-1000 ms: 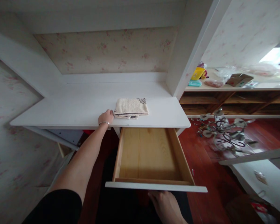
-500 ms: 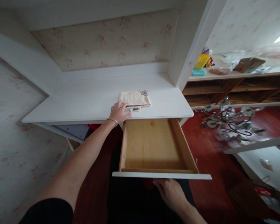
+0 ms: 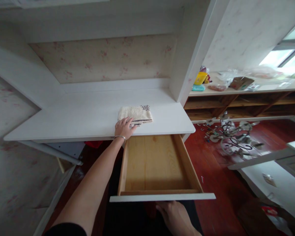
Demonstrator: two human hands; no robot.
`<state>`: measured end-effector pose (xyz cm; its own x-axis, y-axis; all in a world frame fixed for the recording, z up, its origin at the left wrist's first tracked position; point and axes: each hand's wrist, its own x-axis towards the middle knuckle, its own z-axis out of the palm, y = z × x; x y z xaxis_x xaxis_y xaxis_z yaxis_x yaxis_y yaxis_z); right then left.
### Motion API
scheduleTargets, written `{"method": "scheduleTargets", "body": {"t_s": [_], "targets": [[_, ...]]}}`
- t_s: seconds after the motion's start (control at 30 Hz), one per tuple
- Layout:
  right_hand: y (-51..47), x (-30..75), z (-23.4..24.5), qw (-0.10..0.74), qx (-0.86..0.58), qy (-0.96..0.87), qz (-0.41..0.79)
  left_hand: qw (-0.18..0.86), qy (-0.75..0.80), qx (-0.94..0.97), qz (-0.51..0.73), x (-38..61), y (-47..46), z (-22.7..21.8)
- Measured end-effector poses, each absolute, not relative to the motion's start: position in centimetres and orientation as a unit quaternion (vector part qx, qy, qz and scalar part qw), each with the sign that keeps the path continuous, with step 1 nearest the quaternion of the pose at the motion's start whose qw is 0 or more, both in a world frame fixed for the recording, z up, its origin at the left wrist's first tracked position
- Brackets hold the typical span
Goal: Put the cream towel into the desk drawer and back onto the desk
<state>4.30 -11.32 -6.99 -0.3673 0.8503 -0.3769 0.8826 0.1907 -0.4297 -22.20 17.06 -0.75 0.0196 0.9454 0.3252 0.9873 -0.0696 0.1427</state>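
My left hand (image 3: 125,128) lies on the front left corner of a folded cream cloth (image 3: 137,113) with a dark pattern. Its fingers are spread over the cloth, and a bangle circles the wrist. The cloth rests near the front edge of a white desk (image 3: 88,118). Below the desktop, a wooden drawer (image 3: 157,164) is pulled out, with nothing inside. Against the white front of the drawer, low down, is my right hand (image 3: 175,214), its fingers curled. The drawer front partly hides those fingers, and no handle shows.
A white upright panel (image 3: 189,59) rises at the desk's right end. On the red wooden floor to the right lies a chandelier (image 3: 232,134). Behind it, a low wooden shelf unit (image 3: 243,101) carries a yellow container (image 3: 201,78) and a cardboard box (image 3: 241,83). White furniture (image 3: 282,177) stands at the right.
The camera has tilted up, so the desk and drawer sit lower in the picture and a window shows at right. The left hand stays on the cloth, the right at the drawer front.
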Motion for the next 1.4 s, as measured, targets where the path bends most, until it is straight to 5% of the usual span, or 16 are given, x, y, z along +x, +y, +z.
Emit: {"method": "scheduleTargets", "body": {"t_s": [0.3,0.83,1.4], "targets": [[-11.0,4.0,-6.0,0.017,0.576,0.757,-0.308,0.086,-0.693,-0.691,-0.188,-20.7,15.5,0.2],[-11.5,4.3,-6.4,-0.022,0.566,0.757,-0.326,0.115,-0.592,-0.797,-0.042,-21.7,11.4,2.4],[-11.9,4.4,-7.1,-0.039,0.57,0.748,-0.338,0.1,-0.585,-0.804,0.006,-23.2,14.4,0.2]]}}
